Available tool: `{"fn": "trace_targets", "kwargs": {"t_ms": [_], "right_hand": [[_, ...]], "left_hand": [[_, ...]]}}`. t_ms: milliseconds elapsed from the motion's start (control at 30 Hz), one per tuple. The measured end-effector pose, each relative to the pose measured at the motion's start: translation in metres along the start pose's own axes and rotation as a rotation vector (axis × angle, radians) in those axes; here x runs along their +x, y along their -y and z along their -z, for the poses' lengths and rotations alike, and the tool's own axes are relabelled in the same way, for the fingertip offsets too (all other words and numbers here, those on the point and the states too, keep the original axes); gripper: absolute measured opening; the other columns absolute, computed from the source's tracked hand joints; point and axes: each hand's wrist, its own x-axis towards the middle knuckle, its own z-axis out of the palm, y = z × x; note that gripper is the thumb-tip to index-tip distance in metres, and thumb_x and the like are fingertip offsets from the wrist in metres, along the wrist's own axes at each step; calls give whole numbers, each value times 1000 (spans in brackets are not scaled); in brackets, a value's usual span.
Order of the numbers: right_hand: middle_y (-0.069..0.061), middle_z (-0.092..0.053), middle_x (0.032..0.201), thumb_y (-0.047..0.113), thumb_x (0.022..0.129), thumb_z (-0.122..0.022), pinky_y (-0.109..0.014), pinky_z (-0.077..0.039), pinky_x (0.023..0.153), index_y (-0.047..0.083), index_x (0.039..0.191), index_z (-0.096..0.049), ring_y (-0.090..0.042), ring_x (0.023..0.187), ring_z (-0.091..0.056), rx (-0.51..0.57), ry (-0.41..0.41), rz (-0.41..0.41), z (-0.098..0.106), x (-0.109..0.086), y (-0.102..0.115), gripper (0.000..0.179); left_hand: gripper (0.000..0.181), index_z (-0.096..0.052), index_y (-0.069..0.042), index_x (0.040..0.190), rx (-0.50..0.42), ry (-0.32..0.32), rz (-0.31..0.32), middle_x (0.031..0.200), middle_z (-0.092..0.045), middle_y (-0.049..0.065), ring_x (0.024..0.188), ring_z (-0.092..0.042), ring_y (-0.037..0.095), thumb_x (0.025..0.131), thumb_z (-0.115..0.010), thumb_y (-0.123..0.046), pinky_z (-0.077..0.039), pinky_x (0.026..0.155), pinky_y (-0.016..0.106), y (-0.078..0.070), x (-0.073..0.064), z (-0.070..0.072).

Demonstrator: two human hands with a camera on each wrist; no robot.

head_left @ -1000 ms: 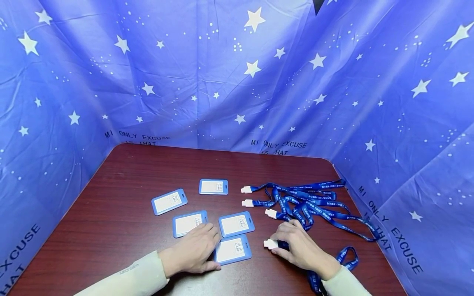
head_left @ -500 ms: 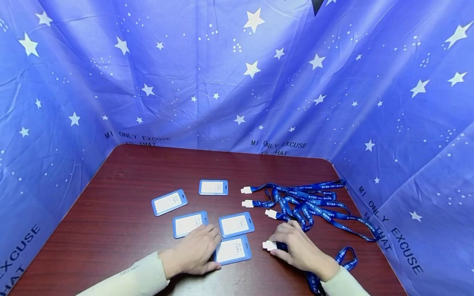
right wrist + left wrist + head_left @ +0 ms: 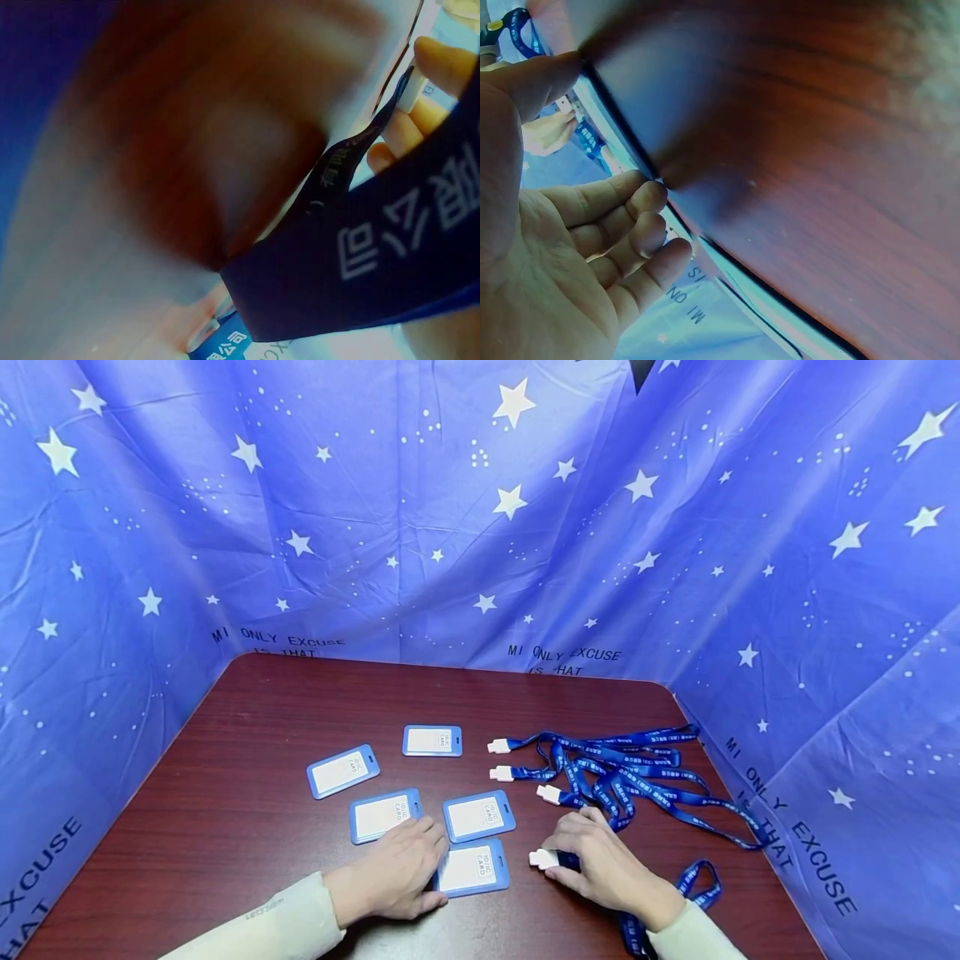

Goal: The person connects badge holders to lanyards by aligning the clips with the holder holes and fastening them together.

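Lanyard point(image 3: 352, 259) and badge holder point(image 3: 474, 868) are each held at 1 end, on the near part of the tabletop point(image 3: 247, 752). The right hand point(image 3: 596, 862) has its thumb and fingers closed in a pinch on the lanyard just behind its white clip point(image 3: 543, 859), which points toward the badge holder, near but apart from it. The left hand point(image 3: 400, 870) has its fingers curled, gripping the badge holder by its left end, thumb on the near edge. From the right hand the strap runs back under the wrist to a loop beside the pale sleeve point(image 3: 693, 931).

Just past the left fingers lie 2 blue holders point(image 3: 480, 816), printed side up, 1 partly covered by the hand; 2 other holders point(image 3: 432, 741) sit farther out. Beyond the right hand, 3 more lanyards point(image 3: 630, 774) spread in tangled loops, clips facing left. Starry blue cloth point(image 3: 420, 527) hangs around the tabletop.
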Motion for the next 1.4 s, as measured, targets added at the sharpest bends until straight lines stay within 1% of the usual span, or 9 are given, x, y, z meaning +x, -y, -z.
{"fn": "trace_targets", "kwargs": {"t_ms": [300,500,667,933,1133,1400], "right_hand": [[19,-62,88,27,80,-88,-35,-33,89,24,95,-77,0,91,-55,6,-7,8,-1,1,2,19],[18,-63,88,26,78,-89,-34,-32,89,23,94,-76,-1,90,-56,-3,-31,43,-3,3,2,21],[18,-63,87,26,77,-90,-36,-34,90,23,94,-77,-2,91,-57,-13,-31,60,-5,4,4,21],[17,-63,86,25,78,-90,-37,-36,90,24,94,-77,-1,90,-57,-10,-20,65,-4,8,7,21],[17,-63,86,25,77,-90,-38,-36,89,23,94,-77,-1,89,-56,4,-16,59,-4,10,10,20],[16,-62,86,23,78,-90,-38,-37,88,22,93,-77,-1,88,-57,10,-12,84,-7,14,12,19]], "left_hand": [[58,-66,-9,115,-40,25,15,108,-63,0,101,-55,16,84,-73,-59,-51,93,36,-1,1,3],[58,-66,-9,112,-42,10,19,104,-61,-1,97,-54,16,82,-73,-59,-51,88,33,-2,2,3],[61,-66,-9,112,-50,2,26,105,-62,0,97,-55,16,81,-74,-60,-52,87,33,-2,1,4],[61,-66,-9,115,-43,10,32,108,-63,0,98,-56,16,84,-73,-61,-52,89,34,-2,1,5],[58,-67,-10,112,-45,15,33,106,-62,-1,95,-55,15,84,-73,-61,-53,86,33,-2,1,4],[58,-66,-11,113,-55,24,20,107,-62,-1,95,-54,14,86,-72,-61,-51,86,32,-1,2,4]]}}
